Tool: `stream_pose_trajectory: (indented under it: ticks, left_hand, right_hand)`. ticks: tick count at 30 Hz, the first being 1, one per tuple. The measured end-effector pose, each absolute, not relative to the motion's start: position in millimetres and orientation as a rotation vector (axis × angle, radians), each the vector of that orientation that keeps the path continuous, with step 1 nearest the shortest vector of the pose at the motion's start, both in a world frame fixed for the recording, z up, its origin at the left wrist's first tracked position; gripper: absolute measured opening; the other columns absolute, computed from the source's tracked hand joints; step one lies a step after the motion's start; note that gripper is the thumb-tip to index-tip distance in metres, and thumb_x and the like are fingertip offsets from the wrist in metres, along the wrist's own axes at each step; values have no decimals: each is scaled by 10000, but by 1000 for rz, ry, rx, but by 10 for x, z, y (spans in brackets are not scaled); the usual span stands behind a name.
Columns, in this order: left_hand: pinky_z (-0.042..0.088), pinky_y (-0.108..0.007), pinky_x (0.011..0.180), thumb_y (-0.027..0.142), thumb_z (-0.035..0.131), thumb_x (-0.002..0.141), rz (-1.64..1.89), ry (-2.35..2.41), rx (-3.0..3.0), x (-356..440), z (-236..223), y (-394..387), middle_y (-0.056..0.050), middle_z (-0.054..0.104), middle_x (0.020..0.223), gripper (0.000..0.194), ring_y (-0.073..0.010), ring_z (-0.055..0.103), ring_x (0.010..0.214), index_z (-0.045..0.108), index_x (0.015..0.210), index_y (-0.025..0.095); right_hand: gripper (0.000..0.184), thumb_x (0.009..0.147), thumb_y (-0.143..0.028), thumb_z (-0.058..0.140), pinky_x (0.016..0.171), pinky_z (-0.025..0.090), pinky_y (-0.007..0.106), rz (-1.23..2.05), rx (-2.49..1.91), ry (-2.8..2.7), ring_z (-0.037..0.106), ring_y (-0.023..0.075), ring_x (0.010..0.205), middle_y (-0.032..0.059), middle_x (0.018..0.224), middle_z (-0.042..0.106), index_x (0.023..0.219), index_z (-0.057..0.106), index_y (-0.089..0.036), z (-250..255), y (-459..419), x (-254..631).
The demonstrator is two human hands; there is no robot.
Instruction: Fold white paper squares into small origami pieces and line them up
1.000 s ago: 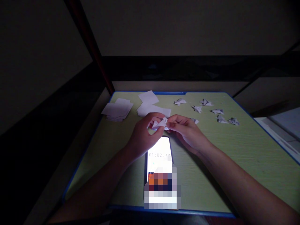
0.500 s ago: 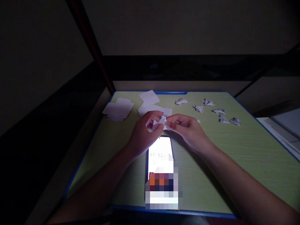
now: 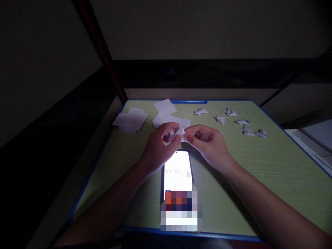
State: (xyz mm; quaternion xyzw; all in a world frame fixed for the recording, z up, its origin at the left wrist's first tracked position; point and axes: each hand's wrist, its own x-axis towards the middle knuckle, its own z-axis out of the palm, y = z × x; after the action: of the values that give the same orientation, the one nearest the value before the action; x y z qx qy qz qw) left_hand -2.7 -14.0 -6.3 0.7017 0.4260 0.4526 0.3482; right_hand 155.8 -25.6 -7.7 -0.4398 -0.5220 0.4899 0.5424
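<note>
A small piece of folded white paper (image 3: 178, 132) is held between my two hands, above the table and just beyond the top of a phone. My left hand (image 3: 161, 147) grips its left side, thumb in front and fingers curled behind. With thumb and fingertips, my right hand (image 3: 207, 143) pinches its right edge. The fingers hide part of the paper, so its full shape does not show. Below the hands lies the lit phone (image 3: 178, 162), with timer digits on its screen and its lower part blurred out.
A stack of white paper sheets (image 3: 131, 121) lies at the back left, with more loose sheets (image 3: 165, 107) beside it. Several folded paper figures (image 3: 242, 122) are spread over the back right of the green table (image 3: 259, 173). Pale flat objects (image 3: 316, 138) stand beyond the right edge.
Both hands stay in nearly the same place, still gripping the folded paper. Its visible folds shift slightly between the fingers. The view moves a little.
</note>
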Motion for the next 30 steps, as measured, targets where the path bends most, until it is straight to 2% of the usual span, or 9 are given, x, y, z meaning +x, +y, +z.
stream_pose_trajectory:
  ticks: [7, 10, 16, 25, 30]
  left_hand:
    - [411, -227, 540, 193, 591, 764, 1175, 1027, 1751, -28, -47, -129, 6, 584, 655, 58, -101, 523, 597, 586, 801, 149]
    - [368, -206, 495, 173, 601, 746, 1204, 1004, 1710, -27, -46, -124, 36, 528, 598, 53, -79, 468, 538, 551, 735, 159]
    - [321, -199, 468, 129, 600, 734, 1223, 1024, 1780, -25, -60, -134, 52, 483, 567, 72, -68, 413, 508, 539, 713, 162]
    - [381, -215, 511, 152, 576, 743, 1200, 1023, 1789, -12, -20, -152, 33, 538, 610, 42, -83, 472, 549, 539, 758, 165]
    - [374, -215, 509, 159, 591, 753, 1166, 1038, 1854, -20, 6, -160, 35, 540, 581, 89, -75, 464, 536, 541, 680, 157]
  right_hand:
    - [115, 661, -200, 772, 566, 405, 258, 1161, -1009, -1233, 550, 100, 587, -15, 648, 652, 747, 698, -183, -55, -271, 1556]
    - [115, 681, -220, 764, 594, 430, 268, 1219, -988, -1249, 575, 111, 617, -8, 685, 672, 777, 706, -197, -52, -278, 1560]
    - [102, 688, -243, 767, 602, 437, 276, 1306, -1002, -1277, 583, 121, 624, -5, 676, 663, 763, 716, -197, -72, -288, 1568]
    - [108, 728, -284, 730, 532, 362, 257, 1198, -1032, -1245, 511, 101, 567, -9, 637, 635, 727, 691, -183, -62, -290, 1565]
    - [97, 742, -265, 709, 536, 352, 260, 1129, -1024, -1231, 494, 101, 564, -14, 618, 615, 714, 678, -177, -69, -286, 1570]
